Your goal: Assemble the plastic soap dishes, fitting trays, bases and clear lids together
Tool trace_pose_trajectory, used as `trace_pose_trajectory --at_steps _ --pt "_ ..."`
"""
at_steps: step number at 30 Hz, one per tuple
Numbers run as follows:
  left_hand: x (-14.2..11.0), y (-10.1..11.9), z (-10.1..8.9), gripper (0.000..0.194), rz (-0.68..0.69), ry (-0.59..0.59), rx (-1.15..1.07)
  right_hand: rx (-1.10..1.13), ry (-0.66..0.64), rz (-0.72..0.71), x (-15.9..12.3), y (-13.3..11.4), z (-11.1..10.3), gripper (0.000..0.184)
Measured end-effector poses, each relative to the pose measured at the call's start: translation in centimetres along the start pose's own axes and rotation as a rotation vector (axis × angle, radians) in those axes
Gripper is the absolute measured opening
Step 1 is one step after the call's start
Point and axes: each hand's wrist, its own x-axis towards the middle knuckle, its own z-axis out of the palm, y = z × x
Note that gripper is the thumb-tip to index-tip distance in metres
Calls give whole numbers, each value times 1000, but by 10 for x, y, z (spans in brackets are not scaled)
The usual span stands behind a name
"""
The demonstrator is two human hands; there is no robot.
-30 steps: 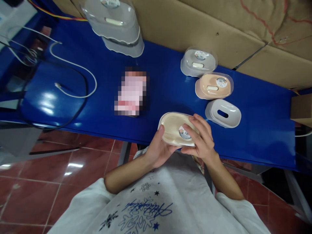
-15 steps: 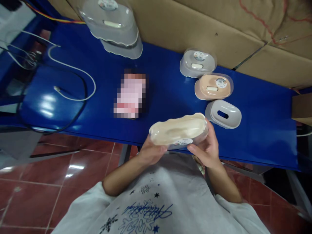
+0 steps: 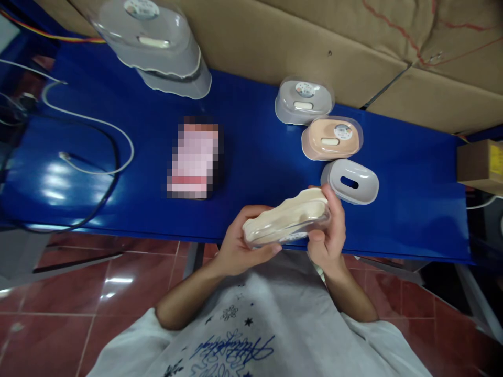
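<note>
Between my two hands is a cream oval plastic box (image 3: 285,213) with a wavy edge, a clear plastic cover and a round label, tilted above the table's front edge. My left hand (image 3: 243,246) is closed around its left end, thumb along the lower side. At the right end, my right hand (image 3: 330,235) grips it with fingers over the far side and the thumb near the label. Just beyond my right hand lies a light grey oval cover (image 3: 366,184) with a slot in it, like a tissue box top.
Behind the grey cover stand a peach box (image 3: 314,149) and a grey box (image 3: 288,107) with clear lids. Larger grey boxes (image 3: 173,65) are stacked at the back left. A blurred-out pink rectangle (image 3: 194,157) and cables (image 3: 128,141) lie on the blue table (image 3: 251,141). Cardboard boxes (image 3: 275,36) line the back.
The cream box has been tipped, its right end now higher and more of the clear cover showing. My left fingers have come up around its far side. The camera view has shifted slightly right.
</note>
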Motion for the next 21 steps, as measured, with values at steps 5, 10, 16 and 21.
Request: trace_pose_trajectory --at_steps 5,10,16,21 --pt "0 -3 3 61 -88 -5 -116 -89 38 -48 3 0 6 62" --pt "0 -10 9 76 -256 -36 -313 -123 72 -27 8 -3 6 52" --pt "7 -8 13 74 -432 -43 -571 -176 29 59 11 -3 6 53" --pt "11 -6 8 68 -585 -41 -651 -239 -294 -262 19 2 -11 83"
